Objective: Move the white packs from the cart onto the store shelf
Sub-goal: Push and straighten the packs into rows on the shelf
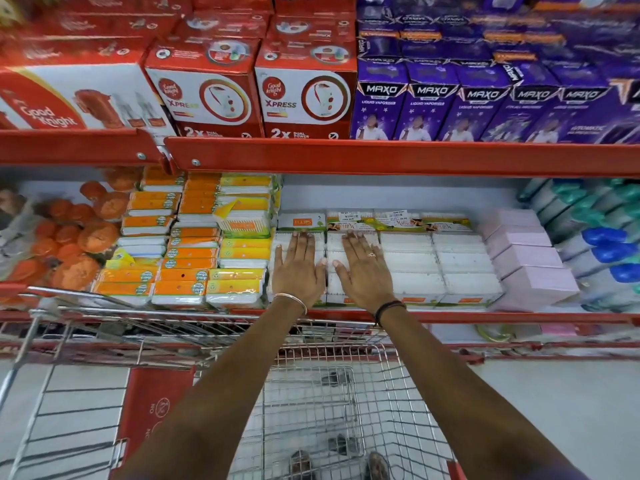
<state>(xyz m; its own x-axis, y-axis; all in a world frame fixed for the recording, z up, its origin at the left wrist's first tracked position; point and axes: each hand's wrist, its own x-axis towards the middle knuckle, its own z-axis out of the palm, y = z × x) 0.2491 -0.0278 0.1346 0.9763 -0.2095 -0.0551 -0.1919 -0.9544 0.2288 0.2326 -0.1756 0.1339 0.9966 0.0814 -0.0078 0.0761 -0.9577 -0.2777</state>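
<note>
Several white packs [436,261] lie in neat rows on the red-edged store shelf [485,317], between orange packs and pink boxes. My left hand [298,268] rests flat, fingers spread, on the leftmost white stack. My right hand [363,268] lies flat on the stack beside it, a ring on one finger. Neither hand grips anything. The wire cart [322,403] stands below my arms, and no white pack shows inside its basket.
Orange and yellow packs [194,254] fill the shelf to the left, pink boxes [523,258] and blue-capped bottles [602,244] to the right. Red cartons [207,88] and purple cartons [485,105] sit on the shelf above. My feet show through the cart's mesh.
</note>
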